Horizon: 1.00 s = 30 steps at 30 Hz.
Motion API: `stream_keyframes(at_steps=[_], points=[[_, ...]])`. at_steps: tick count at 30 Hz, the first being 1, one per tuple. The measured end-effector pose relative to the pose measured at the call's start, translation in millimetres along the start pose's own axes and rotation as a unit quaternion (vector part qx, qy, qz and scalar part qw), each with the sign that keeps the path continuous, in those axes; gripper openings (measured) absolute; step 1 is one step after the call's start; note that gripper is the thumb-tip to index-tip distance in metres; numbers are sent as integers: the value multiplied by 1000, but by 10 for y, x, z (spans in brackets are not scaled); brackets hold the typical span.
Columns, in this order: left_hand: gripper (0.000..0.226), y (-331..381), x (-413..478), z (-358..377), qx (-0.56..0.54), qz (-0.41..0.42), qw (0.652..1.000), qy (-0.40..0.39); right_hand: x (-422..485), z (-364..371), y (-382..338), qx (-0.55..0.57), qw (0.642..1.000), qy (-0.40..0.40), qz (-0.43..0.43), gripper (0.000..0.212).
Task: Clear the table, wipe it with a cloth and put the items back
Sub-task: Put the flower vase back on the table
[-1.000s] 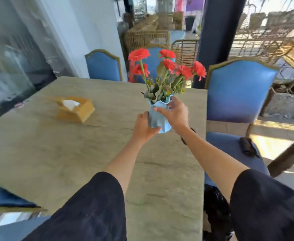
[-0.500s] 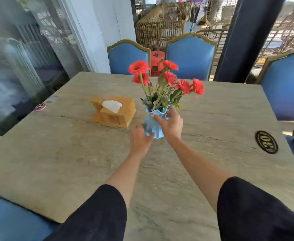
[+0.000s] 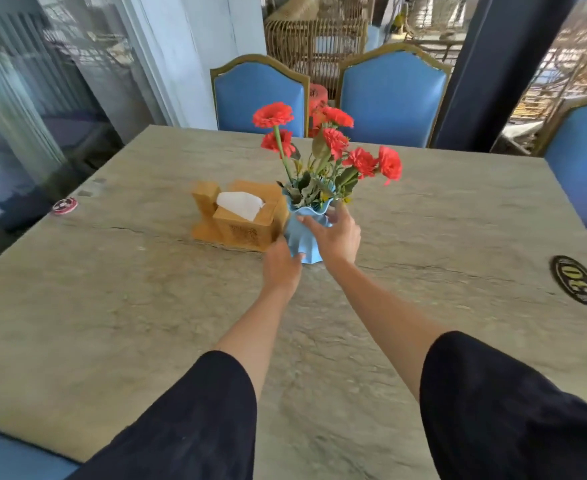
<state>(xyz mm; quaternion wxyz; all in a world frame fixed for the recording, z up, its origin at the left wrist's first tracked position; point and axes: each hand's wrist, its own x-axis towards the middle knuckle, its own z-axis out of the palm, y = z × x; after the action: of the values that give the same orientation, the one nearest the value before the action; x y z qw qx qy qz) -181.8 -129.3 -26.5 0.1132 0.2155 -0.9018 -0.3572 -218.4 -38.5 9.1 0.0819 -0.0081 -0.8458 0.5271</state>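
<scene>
A light blue wavy vase (image 3: 305, 237) with red flowers (image 3: 333, 143) stands near the middle of the stone table (image 3: 146, 306). My left hand (image 3: 281, 266) grips its lower left side. My right hand (image 3: 337, 235) wraps around its neck and right side, just under the rim. Right beside the vase on the left sits a wooden tissue box (image 3: 236, 216) with a white tissue sticking out. The vase's base is at or just above the tabletop; I cannot tell if it touches.
A black oval plaque (image 3: 575, 279) with the number 30 lies near the table's right edge. A small red round disc (image 3: 64, 205) sits at the left edge. Blue chairs (image 3: 392, 95) stand behind the table and to the right. Glass panels run along the left.
Both hands carried the vase from the table's right side toward the centre and lowered it next to the tissue box. My view swung left to face the table.
</scene>
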Motion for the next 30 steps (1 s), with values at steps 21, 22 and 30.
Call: stream_keyframes(at_steps=[21,22,30], points=[[90,-1350,718,-1191,-8,-24,1000,-16,-103,427,-114,-120,987,23,102,89],[102,-1376,810,-1188,0,-36,999,-20,-102,458,-98,-143,983,10,111,95],[111,-1503,1295,-1068,4,-87,992,-87,-68,405,36,-193,977,4,92,79]])
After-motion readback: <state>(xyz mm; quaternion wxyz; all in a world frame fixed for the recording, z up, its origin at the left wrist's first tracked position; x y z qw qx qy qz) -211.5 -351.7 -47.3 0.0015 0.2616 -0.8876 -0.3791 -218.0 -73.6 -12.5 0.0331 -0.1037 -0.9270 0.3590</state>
